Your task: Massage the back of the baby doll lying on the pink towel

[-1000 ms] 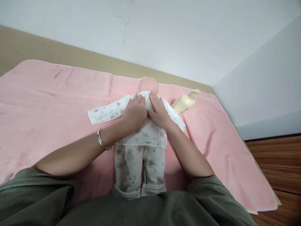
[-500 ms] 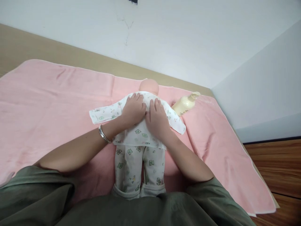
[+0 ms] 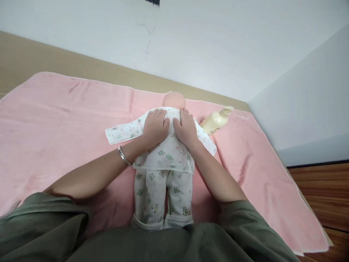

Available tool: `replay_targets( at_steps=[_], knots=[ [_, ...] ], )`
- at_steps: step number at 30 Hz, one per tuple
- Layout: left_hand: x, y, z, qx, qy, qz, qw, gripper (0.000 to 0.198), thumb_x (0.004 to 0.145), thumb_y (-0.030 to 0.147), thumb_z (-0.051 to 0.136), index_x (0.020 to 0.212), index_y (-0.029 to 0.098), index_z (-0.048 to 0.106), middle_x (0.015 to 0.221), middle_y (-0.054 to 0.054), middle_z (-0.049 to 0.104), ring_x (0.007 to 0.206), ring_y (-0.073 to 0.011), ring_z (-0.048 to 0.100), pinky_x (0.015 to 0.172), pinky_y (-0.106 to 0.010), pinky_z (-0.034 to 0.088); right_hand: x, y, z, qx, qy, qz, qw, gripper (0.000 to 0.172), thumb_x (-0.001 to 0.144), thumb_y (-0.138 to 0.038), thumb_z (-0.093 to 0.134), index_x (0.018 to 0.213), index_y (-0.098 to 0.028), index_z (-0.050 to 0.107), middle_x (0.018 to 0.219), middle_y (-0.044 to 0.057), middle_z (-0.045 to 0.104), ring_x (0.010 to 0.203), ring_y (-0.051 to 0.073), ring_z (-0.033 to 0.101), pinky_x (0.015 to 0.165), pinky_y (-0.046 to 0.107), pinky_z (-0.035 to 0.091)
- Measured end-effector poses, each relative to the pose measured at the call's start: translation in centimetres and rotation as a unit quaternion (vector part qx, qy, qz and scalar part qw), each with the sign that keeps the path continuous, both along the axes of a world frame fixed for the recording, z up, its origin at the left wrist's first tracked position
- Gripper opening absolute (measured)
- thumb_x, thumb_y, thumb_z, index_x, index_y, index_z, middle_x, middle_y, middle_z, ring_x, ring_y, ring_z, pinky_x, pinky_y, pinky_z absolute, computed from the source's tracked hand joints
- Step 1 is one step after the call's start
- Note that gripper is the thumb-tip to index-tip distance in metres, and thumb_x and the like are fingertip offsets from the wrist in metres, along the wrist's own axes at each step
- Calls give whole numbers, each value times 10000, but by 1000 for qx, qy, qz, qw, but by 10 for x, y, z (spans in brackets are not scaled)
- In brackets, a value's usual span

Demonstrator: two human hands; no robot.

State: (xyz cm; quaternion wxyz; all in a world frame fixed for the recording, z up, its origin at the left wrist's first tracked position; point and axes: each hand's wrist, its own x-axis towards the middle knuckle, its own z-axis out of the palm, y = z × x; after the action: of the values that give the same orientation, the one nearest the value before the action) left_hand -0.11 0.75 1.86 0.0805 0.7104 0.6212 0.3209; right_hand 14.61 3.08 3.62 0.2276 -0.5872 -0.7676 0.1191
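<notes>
A baby doll (image 3: 174, 100) lies with its bald head toward the wall, and no face shows. It wears a white printed shirt (image 3: 166, 156) with sleeves spread out, and matching white trousers (image 3: 155, 196). My left hand (image 3: 156, 126) rests flat on the left of the shirt's upper part, fingers pointing toward the head. On the right of the upper shirt lies my right hand (image 3: 186, 128), fingers stretched out and thumb apart. Both hands touch the cloth, with a narrow gap between their thumbs. The cloth beneath my palms is hidden.
Under the doll a pink blanket (image 3: 81, 127) covers much of a tan wooden surface (image 3: 68, 54). A cream pump bottle (image 3: 215, 122) lies tilted beside the right sleeve. A white wall (image 3: 191, 43) stands behind, and brown wood (image 3: 324, 193) shows at the lower right.
My right hand has shifted right and up the shirt, away from my left hand, opening a gap between the thumbs. My left hand stays in about the same place.
</notes>
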Motion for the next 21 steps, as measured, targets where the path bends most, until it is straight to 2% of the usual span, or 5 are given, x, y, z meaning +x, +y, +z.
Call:
replay_targets(
  at_steps=[8, 15, 21],
  knots=[
    [1, 0, -1, 1, 1, 3, 1000, 550, 987, 295, 247, 1344, 83, 607, 1410, -163, 639, 1347, -279, 548, 1238, -469, 390, 6, -10, -7, 26, 30, 15, 999, 485, 976, -334, 370, 1368, -137, 578, 1523, 148, 570, 1505, 303, 435, 1319, 571, 234],
    [0, -1, 2, -11, 6, -7, 1000, 578, 985, 307, 245, 1369, 50, 592, 1426, -189, 626, 1355, -310, 542, 1237, -507, 389, 20, -11, -16, 47, 45, 60, 996, 557, 990, -357, 333, 1459, -131, 529, 1579, 127, 528, 1528, 283, 422, 1329, 547, 250],
    [2, -5, 2, -12, 3, -9, 1000, 574, 997, 317, 237, 1380, 61, 580, 1443, -199, 607, 1383, -313, 529, 1256, -532, 374, 21, -10, -15, 44, 34, 66, 996, 562, 1002, -372, 324, 1483, -153, 518, 1591, 116, 519, 1540, 281, 413, 1331, 557, 251]
  ],
)
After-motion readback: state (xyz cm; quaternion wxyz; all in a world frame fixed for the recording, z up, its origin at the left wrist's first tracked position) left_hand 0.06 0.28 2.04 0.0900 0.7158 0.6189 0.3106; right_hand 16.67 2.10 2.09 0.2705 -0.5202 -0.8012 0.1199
